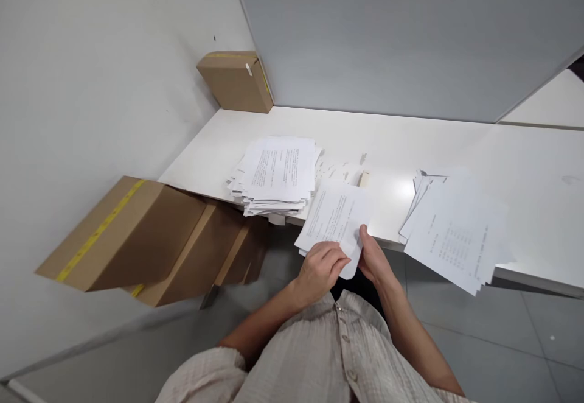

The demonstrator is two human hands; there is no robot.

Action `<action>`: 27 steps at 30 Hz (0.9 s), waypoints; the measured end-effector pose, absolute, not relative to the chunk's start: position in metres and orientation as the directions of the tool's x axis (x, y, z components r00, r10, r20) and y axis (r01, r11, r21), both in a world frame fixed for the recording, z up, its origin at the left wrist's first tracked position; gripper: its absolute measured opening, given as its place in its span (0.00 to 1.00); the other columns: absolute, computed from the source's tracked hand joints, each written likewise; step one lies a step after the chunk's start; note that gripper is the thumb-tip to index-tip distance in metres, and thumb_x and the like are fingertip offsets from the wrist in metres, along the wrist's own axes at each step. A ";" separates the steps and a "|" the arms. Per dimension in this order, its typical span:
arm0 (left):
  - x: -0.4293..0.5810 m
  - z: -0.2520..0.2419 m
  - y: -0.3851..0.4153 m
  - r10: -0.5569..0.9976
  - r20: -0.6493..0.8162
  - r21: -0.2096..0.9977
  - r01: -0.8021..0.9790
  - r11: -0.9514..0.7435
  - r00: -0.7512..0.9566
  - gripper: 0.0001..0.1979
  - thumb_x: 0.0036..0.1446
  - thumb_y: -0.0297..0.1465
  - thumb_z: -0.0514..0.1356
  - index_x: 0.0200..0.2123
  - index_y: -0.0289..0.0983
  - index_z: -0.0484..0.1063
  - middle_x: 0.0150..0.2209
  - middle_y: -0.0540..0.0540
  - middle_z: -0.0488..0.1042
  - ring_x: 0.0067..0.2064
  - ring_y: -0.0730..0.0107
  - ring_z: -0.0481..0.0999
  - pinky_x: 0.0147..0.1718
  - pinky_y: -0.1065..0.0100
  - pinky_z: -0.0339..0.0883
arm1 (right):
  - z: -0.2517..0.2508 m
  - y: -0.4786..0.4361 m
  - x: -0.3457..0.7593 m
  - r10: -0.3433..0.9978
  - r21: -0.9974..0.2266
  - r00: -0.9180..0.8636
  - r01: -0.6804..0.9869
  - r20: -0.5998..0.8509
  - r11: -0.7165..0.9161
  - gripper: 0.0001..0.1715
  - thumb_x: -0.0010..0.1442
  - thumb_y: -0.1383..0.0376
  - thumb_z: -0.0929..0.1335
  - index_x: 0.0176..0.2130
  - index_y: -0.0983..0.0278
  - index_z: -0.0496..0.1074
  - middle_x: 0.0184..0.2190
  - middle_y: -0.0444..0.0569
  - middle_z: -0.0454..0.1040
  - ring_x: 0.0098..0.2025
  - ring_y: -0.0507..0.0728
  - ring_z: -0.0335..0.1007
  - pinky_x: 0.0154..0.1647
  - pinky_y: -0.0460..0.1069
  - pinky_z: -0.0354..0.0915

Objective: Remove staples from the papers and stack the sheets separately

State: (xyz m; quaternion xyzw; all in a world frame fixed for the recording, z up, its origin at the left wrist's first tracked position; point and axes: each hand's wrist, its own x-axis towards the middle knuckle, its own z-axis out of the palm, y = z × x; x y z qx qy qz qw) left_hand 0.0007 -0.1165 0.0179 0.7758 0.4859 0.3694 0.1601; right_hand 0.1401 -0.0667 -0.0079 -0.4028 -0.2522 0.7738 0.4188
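well to the left of the held papers (pixel 335 211), cardboard boxes (pixel 121 238) sealed with yellow tape are lined up beside the end of the desk (pixel 538 178). a smaller carton (pixel 235 89) is set on the desk, beyond the held papers and to their left, against the wall.

just left of the held papers, a thick left stack (pixel 280 168) of printed sheets is piled, its edges not squared. the held papers themselves are kept at the front edge of the desk, partly beyond it. over their near side, the fingers of the left hand (pixel 322 269) are curled and bunched together; whether a sheet is pinched between them cannot be told. just past their far edge, a small pale block (pixel 364 179) is seen.

at the right side of the held papers, the fingers of the right hand (pixel 374 260) are clamped on them, with the thumb laid on top. farther right, a fanned right pile (pixel 449 232) is left overhanging the desk.

the handling of the sheets is judged to be midway: one batch is in hand, and paper is laid on both sides. which pile has been dealt with, and how much is left, cannot be told.
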 end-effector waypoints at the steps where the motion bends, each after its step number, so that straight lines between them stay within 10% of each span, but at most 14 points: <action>1: 0.005 0.015 -0.118 0.876 0.403 0.610 0.636 -0.473 0.265 0.03 0.56 0.28 0.55 0.32 0.38 0.69 0.35 0.45 0.73 0.42 0.68 0.72 0.42 0.63 0.67 | -0.008 -0.066 0.142 0.852 -0.737 -0.336 -0.434 -0.402 -0.518 0.24 0.55 0.50 0.64 0.44 0.63 0.70 0.43 0.51 0.75 0.46 0.60 0.70 0.42 0.53 0.67; 8: 0.003 0.010 -0.117 0.899 0.406 0.685 0.598 -0.417 0.162 0.07 0.52 0.35 0.59 0.32 0.38 0.68 0.34 0.45 0.73 0.43 0.65 0.71 0.44 0.61 0.65 | -0.013 -0.059 0.160 0.866 -0.833 -0.330 -0.288 -0.377 -0.472 0.21 0.49 0.56 0.71 0.42 0.64 0.72 0.40 0.51 0.76 0.40 0.61 0.72 0.45 0.56 0.65; 12: -0.027 0.010 -0.104 0.954 0.146 0.809 0.587 0.038 -0.263 0.13 0.57 0.39 0.53 0.39 0.36 0.67 0.38 0.42 0.71 0.41 0.64 0.70 0.42 0.61 0.64 | -0.006 -0.060 0.176 0.850 -0.887 -0.388 -0.145 -0.357 -0.439 0.23 0.52 0.56 0.68 0.46 0.61 0.71 0.42 0.50 0.75 0.41 0.62 0.72 0.44 0.58 0.66; 16: -0.034 0.013 -0.086 0.982 -0.107 0.965 0.221 0.141 -0.157 0.19 0.59 0.42 0.48 0.45 0.35 0.67 0.40 0.42 0.72 0.40 0.66 0.71 0.39 0.65 0.65 | 0.009 -0.060 0.188 0.852 -0.959 -0.461 -0.004 -0.249 -0.283 0.22 0.54 0.56 0.66 0.47 0.61 0.72 0.42 0.49 0.75 0.46 0.63 0.70 0.48 0.59 0.64; 20: -0.017 0.033 -0.068 0.981 0.040 0.998 -0.038 -0.048 -0.190 0.17 0.57 0.41 0.52 0.41 0.35 0.71 0.35 0.46 0.75 0.37 0.68 0.72 0.38 0.67 0.66 | 0.024 -0.047 0.195 0.896 -0.989 -0.420 0.047 -0.146 -0.139 0.19 0.54 0.57 0.67 0.44 0.60 0.74 0.41 0.47 0.76 0.47 0.63 0.69 0.48 0.59 0.64; 27: 0.004 0.064 -0.046 0.907 0.336 0.942 0.088 -0.324 -0.255 0.16 0.56 0.40 0.54 0.41 0.35 0.72 0.36 0.45 0.75 0.42 0.66 0.71 0.43 0.66 0.65 | 0.039 -0.007 0.204 0.982 -0.999 -0.184 -0.031 0.042 0.037 0.16 0.49 0.60 0.71 0.39 0.62 0.75 0.38 0.48 0.77 0.43 0.61 0.71 0.46 0.57 0.65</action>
